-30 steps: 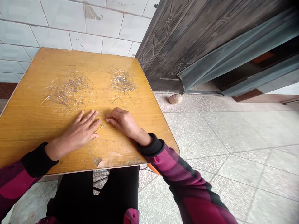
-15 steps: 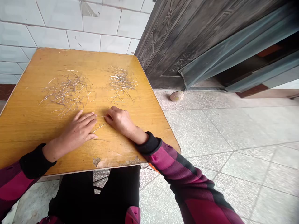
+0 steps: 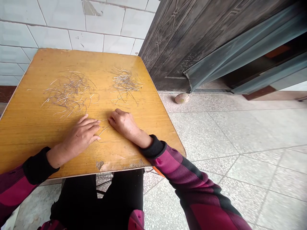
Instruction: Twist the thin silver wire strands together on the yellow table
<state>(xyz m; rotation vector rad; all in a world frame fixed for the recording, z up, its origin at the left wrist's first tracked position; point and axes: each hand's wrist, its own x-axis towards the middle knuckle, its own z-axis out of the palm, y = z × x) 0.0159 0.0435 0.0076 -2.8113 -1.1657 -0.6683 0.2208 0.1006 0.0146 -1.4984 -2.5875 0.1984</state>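
Two loose heaps of thin silvery wire-like strands lie on a yellow wood-veneer tabletop, a wider heap on the left and a smaller heap to its right. My left hand rests flat on the table just below the wider heap. My right hand rests beside it, fingertips drawn together. A single fine strand runs between the fingertips of both hands. I cannot tell whether either hand grips it. Another loose strand lies near my left fingers.
A dark embossed metal door stands at the right, with a small round ball on the speckled tile floor below it. White wall tiles rise behind the table. The table's front edge has chipped veneer.
My left fingers have drawn closer together and shifted slightly toward my right hand. My right hand has barely moved, and the strand heaps look unchanged.
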